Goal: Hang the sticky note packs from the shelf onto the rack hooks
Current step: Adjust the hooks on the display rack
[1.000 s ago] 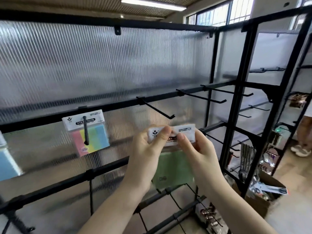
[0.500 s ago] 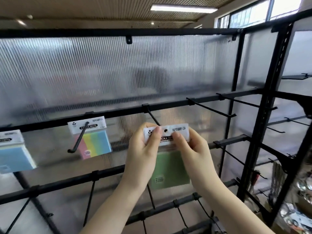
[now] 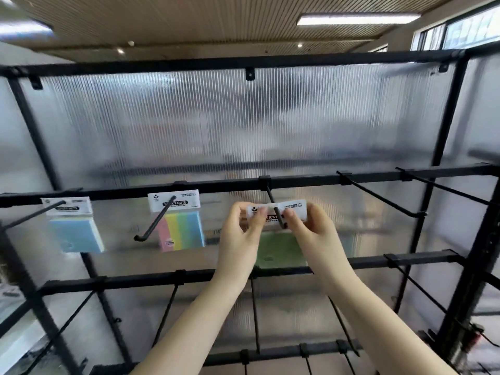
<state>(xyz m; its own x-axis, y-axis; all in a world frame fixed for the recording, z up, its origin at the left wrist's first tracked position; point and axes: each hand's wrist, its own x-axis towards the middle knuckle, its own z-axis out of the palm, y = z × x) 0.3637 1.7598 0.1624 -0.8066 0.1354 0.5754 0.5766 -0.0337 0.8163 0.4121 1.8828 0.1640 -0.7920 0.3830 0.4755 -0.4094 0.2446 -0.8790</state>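
both hands (image 3: 280, 234) pinch a green pack (image 3: 280, 249) onto its hook (image 3: 276, 212) (two packs (image 3: 181, 220) already hang); other hooks stay bare.

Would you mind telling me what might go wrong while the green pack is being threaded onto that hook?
1. Both hands, left hand and right hand, pinch only the green pack's header card; pushing askew could tear its hole.
2. The hook tip seems barely through; releasing early might drop the pack.
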